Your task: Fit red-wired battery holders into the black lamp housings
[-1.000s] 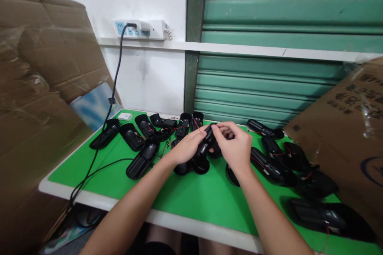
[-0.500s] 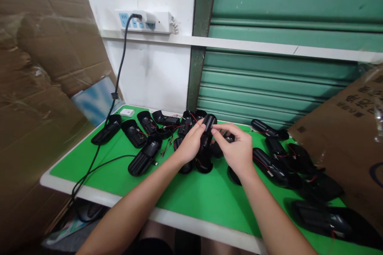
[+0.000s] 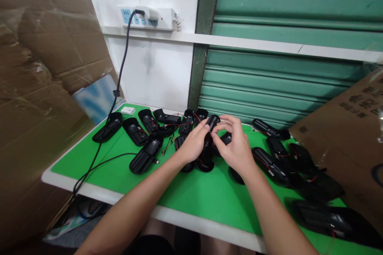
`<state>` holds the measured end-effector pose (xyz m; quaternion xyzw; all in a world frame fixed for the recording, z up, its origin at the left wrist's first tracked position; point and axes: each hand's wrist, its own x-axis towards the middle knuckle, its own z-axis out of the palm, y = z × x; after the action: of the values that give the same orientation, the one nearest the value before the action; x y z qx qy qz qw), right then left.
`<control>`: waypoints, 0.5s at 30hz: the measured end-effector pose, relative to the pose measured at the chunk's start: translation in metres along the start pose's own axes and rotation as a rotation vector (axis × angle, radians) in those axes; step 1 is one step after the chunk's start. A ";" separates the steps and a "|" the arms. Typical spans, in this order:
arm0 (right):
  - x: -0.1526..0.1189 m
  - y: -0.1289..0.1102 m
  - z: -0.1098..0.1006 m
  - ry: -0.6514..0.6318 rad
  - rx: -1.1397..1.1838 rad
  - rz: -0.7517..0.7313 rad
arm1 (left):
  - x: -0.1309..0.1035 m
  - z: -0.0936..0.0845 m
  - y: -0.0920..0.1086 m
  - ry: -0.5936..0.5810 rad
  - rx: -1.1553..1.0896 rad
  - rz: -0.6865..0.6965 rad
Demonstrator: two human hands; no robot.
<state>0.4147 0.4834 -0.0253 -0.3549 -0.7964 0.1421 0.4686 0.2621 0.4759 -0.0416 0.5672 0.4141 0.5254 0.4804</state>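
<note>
Above the far middle of the table, my left hand (image 3: 194, 143) grips a black plastic housing (image 3: 213, 122) with a rounded, glossy body. A thin red wire (image 3: 198, 118) runs beside it, near my left fingers. My right hand (image 3: 235, 143) is at the housing's right side, thumb and fingertips pinched against its edge and the other fingers bent above. What lies between those right fingertips is too small to make out. Under and around both hands lie more black housings (image 3: 205, 162), partly hidden by the hands.
Several black housings with red wires lie at the left (image 3: 146, 153) and right (image 3: 271, 167) of the green-topped table (image 3: 191, 203). A black cable (image 3: 124, 55) hangs from the wall power strip (image 3: 163, 19). Cardboard boxes stand left (image 3: 60, 48) and right (image 3: 353, 127). Behind is a green shutter (image 3: 284, 75).
My right hand has shifted slightly, its upper fingers now raised and bent higher over the housing. My left hand keeps its hold. The whole view has shifted a little.
</note>
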 end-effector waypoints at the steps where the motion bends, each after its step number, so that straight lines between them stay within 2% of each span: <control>1: 0.000 0.000 0.000 0.008 0.007 -0.003 | 0.000 0.000 0.000 -0.003 0.002 0.003; 15: -0.004 0.002 0.004 0.069 -0.149 0.022 | 0.000 0.001 0.005 0.021 -0.059 -0.070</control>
<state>0.4129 0.4824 -0.0309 -0.4021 -0.7843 0.0754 0.4664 0.2630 0.4745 -0.0368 0.5323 0.4232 0.5262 0.5106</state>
